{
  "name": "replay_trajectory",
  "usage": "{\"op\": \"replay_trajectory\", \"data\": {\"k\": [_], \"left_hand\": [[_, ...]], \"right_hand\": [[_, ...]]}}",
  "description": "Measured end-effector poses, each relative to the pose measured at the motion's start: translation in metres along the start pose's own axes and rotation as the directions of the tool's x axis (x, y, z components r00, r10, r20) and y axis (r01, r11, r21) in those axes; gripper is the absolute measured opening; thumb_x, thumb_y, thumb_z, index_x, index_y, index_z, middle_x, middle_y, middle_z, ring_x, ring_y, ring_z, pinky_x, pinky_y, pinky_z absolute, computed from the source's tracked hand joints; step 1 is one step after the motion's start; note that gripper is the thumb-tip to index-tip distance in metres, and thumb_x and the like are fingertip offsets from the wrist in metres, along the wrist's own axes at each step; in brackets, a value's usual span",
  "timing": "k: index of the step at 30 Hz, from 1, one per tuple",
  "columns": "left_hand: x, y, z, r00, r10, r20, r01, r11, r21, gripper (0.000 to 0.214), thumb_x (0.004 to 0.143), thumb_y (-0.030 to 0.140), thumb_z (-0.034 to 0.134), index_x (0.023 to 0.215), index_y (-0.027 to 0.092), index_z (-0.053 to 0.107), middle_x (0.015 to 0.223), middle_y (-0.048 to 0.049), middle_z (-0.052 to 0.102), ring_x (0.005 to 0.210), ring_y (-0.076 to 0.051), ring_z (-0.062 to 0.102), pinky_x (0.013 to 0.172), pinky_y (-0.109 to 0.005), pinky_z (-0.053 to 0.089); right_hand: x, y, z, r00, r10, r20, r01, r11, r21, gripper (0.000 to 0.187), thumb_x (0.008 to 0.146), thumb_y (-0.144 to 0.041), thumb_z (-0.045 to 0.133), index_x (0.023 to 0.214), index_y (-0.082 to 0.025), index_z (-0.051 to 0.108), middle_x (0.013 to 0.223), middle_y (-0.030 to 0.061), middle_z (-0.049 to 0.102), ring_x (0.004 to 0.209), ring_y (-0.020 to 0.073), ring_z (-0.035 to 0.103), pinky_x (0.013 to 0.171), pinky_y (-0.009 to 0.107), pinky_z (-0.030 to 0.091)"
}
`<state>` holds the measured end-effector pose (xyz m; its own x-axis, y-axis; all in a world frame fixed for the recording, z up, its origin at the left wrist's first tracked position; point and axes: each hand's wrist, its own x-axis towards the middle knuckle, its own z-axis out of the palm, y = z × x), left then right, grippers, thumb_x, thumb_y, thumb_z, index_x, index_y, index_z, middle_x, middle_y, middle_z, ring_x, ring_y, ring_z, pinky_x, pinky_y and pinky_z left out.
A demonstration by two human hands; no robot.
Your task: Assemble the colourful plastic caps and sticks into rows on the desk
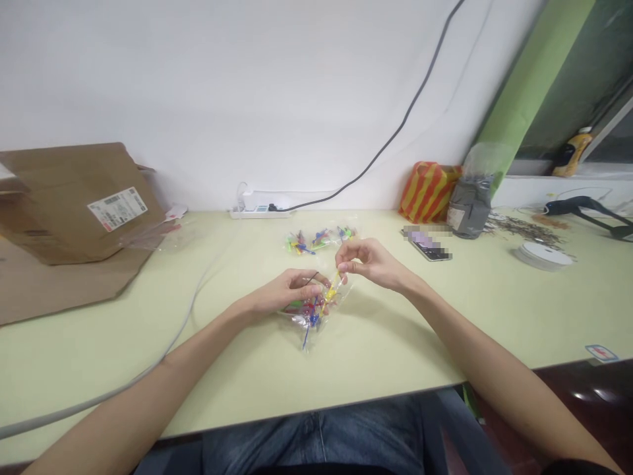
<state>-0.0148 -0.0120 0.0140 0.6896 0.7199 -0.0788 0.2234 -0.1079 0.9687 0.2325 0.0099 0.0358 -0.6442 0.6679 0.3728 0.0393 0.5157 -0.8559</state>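
Observation:
My left hand (289,291) and my right hand (368,262) meet above a clear plastic bag (314,323) on the pale yellow table (395,330). The bag holds small blue, red, green and yellow plastic pieces. My left fingers close on its upper part, where a thin black wire (311,278) shows. My right fingertips pinch a yellow piece (332,287) at the bag's top. Farther back lies a row of similar small bags with colourful pieces (320,241).
A cardboard box (74,211) leans at the left, near a grey cable (163,356) on the table. At the back stand a power strip (260,211), a striped bag (429,192) and a grey bag (469,208). A phone (428,245) and a white tape roll (542,256) lie right.

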Motion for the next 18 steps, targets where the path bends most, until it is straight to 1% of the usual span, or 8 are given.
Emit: {"op": "replay_trajectory", "data": {"k": [2, 4, 7, 9, 11, 12, 15, 18], "left_hand": [[0.0, -0.001, 0.0, 1.0, 0.005, -0.011, -0.005, 1.0, -0.011, 0.043, 0.087, 0.052, 0.066, 0.112, 0.016, 0.065, 0.089, -0.0084, 0.07, 0.067, -0.014, 0.061, 0.052, -0.021, 0.042], [0.002, -0.003, 0.001, 0.999, 0.029, -0.032, -0.03, 0.999, -0.028, 0.039, 0.086, 0.049, 0.068, 0.106, 0.016, 0.067, 0.087, -0.0079, 0.069, 0.065, -0.013, 0.061, 0.051, -0.021, 0.042], [0.005, -0.005, 0.001, 0.991, 0.101, -0.092, -0.111, 0.988, -0.111, 0.031, 0.087, 0.043, 0.069, 0.1, 0.016, 0.067, 0.092, -0.0095, 0.071, 0.075, -0.016, 0.066, 0.06, -0.024, 0.049], [0.007, -0.006, 0.001, 0.975, 0.146, -0.168, -0.176, 0.967, -0.182, 0.027, 0.085, 0.038, 0.073, 0.097, 0.016, 0.065, 0.096, -0.0103, 0.073, 0.082, -0.02, 0.07, 0.068, -0.027, 0.053], [0.009, -0.006, 0.0, 0.949, 0.183, -0.255, -0.245, 0.94, -0.237, 0.026, 0.081, 0.032, 0.078, 0.092, 0.017, 0.06, 0.103, -0.0105, 0.073, 0.092, -0.024, 0.072, 0.077, -0.033, 0.056], [0.01, -0.005, -0.001, 0.935, 0.2, -0.294, -0.278, 0.926, -0.254, 0.028, 0.079, 0.029, 0.08, 0.091, 0.018, 0.057, 0.107, -0.0107, 0.073, 0.097, -0.026, 0.071, 0.081, -0.036, 0.056], [0.012, -0.005, -0.001, 0.905, 0.239, -0.353, -0.344, 0.898, -0.274, 0.032, 0.077, 0.026, 0.081, 0.093, 0.018, 0.055, 0.118, -0.0112, 0.07, 0.109, -0.029, 0.069, 0.092, -0.042, 0.055], [0.012, -0.006, 0.0, 0.903, 0.253, -0.348, -0.356, 0.894, -0.274, 0.029, 0.083, 0.031, 0.077, 0.095, 0.018, 0.054, 0.123, -0.0118, 0.069, 0.112, -0.029, 0.068, 0.095, -0.042, 0.054]], "right_hand": [[0.0, -0.001, 0.002, 0.999, 0.002, 0.046, 0.001, 0.999, -0.053, 0.032, 0.086, -0.048, 0.071, 0.083, -0.017, 0.07, 0.078, 0.0052, 0.073, 0.076, 0.0198, 0.069, 0.08, 0.034, 0.05], [0.001, -0.002, 0.004, 0.999, -0.025, 0.029, 0.028, 0.992, -0.121, 0.035, 0.091, -0.051, 0.063, 0.085, -0.018, 0.074, 0.091, 0.0074, 0.075, 0.09, 0.0218, 0.068, 0.087, 0.036, 0.05], [0.002, -0.001, 0.005, 0.971, -0.087, -0.221, 0.043, 0.98, -0.196, 0.041, 0.097, -0.055, 0.051, 0.099, -0.021, 0.075, 0.115, 0.0083, 0.071, 0.111, 0.0229, 0.062, 0.095, 0.037, 0.047], [0.003, 0.003, 0.003, 0.891, -0.074, -0.447, -0.009, 0.983, -0.181, 0.045, 0.097, -0.058, 0.047, 0.112, -0.022, 0.07, 0.121, 0.0091, 0.068, 0.11, 0.0219, 0.061, 0.091, 0.035, 0.048], [0.004, 0.008, 0.0, 0.831, 0.013, -0.556, -0.076, 0.993, -0.09, 0.051, 0.097, -0.061, 0.045, 0.124, -0.022, 0.063, 0.116, 0.0099, 0.068, 0.101, 0.0204, 0.063, 0.084, 0.033, 0.05], [0.004, 0.01, -0.001, 0.837, 0.067, -0.543, -0.105, 0.994, -0.039, 0.054, 0.097, -0.063, 0.044, 0.127, -0.022, 0.061, 0.112, 0.0098, 0.069, 0.097, 0.0199, 0.063, 0.081, 0.032, 0.05], [0.005, 0.017, 0.005, 0.92, 0.157, -0.359, -0.161, 0.987, 0.02, 0.055, 0.092, -0.062, 0.054, 0.125, -0.02, 0.062, 0.096, 0.0072, 0.071, 0.088, 0.0192, 0.064, 0.078, 0.032, 0.049], [0.007, 0.022, 0.019, 0.953, 0.16, -0.256, -0.155, 0.987, 0.038, 0.042, 0.084, -0.056, 0.069, 0.099, -0.017, 0.071, 0.083, 0.0045, 0.069, 0.08, 0.0181, 0.062, 0.075, 0.031, 0.047]]}}
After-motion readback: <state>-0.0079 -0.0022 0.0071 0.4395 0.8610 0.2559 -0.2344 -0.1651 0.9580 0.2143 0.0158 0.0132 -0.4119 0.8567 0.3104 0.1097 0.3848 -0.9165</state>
